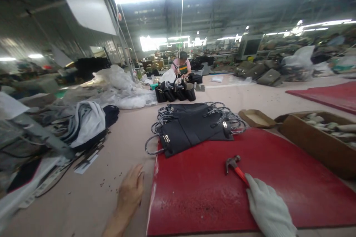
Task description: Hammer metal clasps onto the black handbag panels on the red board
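R hand [268,203], in a pale knit glove, is closed round the red handle of a claw hammer [239,173]; the hammer sticks out fwd & a bit left of that hand, head over the red mat [200,189]. Can't tell if head touches mat. L hand [132,184], bare, is palm-down just left of the mat's edge, fingers loosely bent & close together, half-open, w/ nothing seen in it. Small dark bits [111,186] lie on the table [91,207] just left of L hand. Stack of black bag pieces [186,133] w/ rope handles & metal clasps is fwd of both hands, b/w them, partly on mat. Brown box [314,142] w/ off-white items is fwd-right of R hand; shallow tray [256,117] is beside box. Black bags [175,93] & another person [182,67] are well fwd of both.
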The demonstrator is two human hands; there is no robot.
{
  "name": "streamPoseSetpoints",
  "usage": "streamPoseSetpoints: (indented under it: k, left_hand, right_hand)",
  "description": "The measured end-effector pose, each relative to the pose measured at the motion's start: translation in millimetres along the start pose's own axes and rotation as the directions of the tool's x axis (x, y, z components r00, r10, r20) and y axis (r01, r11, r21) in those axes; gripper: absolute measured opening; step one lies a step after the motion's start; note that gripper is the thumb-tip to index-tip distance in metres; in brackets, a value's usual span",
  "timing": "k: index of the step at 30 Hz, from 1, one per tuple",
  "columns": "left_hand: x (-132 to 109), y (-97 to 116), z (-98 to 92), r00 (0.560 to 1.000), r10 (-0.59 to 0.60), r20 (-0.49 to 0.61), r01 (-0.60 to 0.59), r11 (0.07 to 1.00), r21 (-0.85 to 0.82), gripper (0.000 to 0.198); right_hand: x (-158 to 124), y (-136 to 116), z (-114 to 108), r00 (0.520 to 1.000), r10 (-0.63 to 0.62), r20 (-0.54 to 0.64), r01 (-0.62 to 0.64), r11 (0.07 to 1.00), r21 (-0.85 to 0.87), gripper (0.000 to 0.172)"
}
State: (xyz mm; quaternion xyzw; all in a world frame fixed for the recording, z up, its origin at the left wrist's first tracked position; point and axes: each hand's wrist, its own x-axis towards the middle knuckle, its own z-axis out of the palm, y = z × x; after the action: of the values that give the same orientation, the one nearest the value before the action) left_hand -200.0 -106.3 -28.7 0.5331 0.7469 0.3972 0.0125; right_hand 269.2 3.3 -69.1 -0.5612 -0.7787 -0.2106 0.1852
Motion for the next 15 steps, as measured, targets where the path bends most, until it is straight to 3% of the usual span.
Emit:
streamPoseSetpoints:
  k: [1, 3, 7, 10, 13, 15]
  left_hand:
    - [22.6, 6.4, 13.0, 0.989, 0.121, 0.087, -0.13, 0.984, 0.118, 0.033]
    - [61.0, 20.3, 35.0, 0.919, 0.27, 0.286, -0.354, 0.885, 0.303, 0.043]
    - [98.9, 33.4, 51.0, 0.796, 0.33, 0.507, -0.59, 0.608, 0.531, 0.049]
    - [104.6, 24.0, 45.8, 0.712, 0.321, 0.624, -0.676, 0.553, 0.487, 0.048]
    - [94.9, 8.9, 33.6, 0.656, 0.326, 0.681, -0.697, 0.608, 0.38, 0.051]
    - [76.1, 0.4, 24.7, 0.628, 0.379, 0.68, -0.713, 0.631, 0.307, 0.05]
  right_hand:
    - [-2.7, 3.5, 0.1, 1.0, 0.026, 0.005, -0.026, 0.999, -0.03, 0.033]
    - [-5.8, 5.3, -1.8, 0.998, 0.068, 0.013, -0.067, 0.996, -0.065, 0.031]
    - [-7.4, 0.0, -6.2, 0.992, 0.119, 0.041, -0.115, 0.99, -0.084, 0.031]
    - [-8.6, -3.0, -7.0, 0.989, 0.144, 0.043, -0.141, 0.987, -0.078, 0.032]
    - [-10.3, -3.4, -7.6, 0.988, 0.147, 0.044, -0.144, 0.988, -0.062, 0.034]
    - [-10.3, -3.4, -8.5, 0.987, 0.153, 0.04, -0.151, 0.987, -0.052, 0.033]
